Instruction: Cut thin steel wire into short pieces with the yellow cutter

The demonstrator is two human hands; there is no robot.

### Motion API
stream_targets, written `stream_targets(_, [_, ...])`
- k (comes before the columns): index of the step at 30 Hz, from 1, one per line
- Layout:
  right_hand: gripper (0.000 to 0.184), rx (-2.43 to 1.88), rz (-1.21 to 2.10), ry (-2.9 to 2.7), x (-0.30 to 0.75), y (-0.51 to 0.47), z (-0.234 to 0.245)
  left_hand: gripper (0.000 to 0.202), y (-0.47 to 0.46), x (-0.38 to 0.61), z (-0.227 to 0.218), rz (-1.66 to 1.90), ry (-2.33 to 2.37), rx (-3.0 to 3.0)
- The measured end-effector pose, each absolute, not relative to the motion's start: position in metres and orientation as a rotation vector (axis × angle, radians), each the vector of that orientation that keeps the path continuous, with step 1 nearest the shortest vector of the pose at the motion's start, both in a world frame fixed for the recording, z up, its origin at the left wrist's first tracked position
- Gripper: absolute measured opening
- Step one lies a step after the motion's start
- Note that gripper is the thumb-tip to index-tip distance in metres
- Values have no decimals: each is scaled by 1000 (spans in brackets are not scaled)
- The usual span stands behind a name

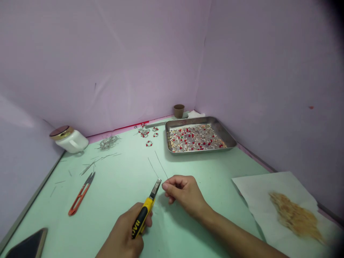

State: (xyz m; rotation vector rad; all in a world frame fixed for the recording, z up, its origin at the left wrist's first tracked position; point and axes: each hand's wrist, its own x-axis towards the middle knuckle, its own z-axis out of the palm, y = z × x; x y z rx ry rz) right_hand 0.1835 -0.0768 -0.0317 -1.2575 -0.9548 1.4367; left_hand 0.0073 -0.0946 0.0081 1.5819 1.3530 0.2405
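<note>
My left hand (pixel 128 229) is closed around yellow-and-black pliers (pixel 142 216), whose narrow metal tip points up and away from me. Thumb and fingers of my right hand (pixel 180 191) pinch together just right of that tip. One thin wire (pixel 161 164) runs from these fingers toward the back of the table. A second thin wire (pixel 153 167) ends at the pliers' tip; whether the two are joined is hidden. Beyond them lies a small ring of red and clear beads (pixel 149 143), with several similar beaded pieces (pixel 144 133) behind it.
A metal tray (pixel 201 152) holds many small beads. Orange-handled thread snips (pixel 80 196), loose wire pieces (pixel 90 166) and a wire tangle (pixel 109 142) lie left. There are also a lidded white mug (pixel 73 141), a phone (pixel 28 245), a brown cup (pixel 178 111) and white paper (pixel 258 182).
</note>
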Motion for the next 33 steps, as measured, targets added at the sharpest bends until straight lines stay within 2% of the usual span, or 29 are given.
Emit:
stream_targets(4, [20,-1162,1573,-909,188,-75,-33,40,-91,3,10,316,1255,1517])
stream_targets(10, [23,-1134,1662,-875,188,-74,-36,19,-87,4,14,245,1239,1550])
stream_targets(15, [23,-1133,1687,-848,189,-73,-40,28,-83,-5,13,295,1242,1531])
stream_targets(22, [22,-1137,1703,-868,190,-72,-40,25,-80,-11,9,353,1285,1490])
stream_targets(29, [21,-1142,1704,-877,190,-73,-36,19,-70,-27,12,660,1499,1355])
stream_targets(33, [21,-1126,1712,-851,190,-73,-34,32,-71,-33,18,592,1517,1299])
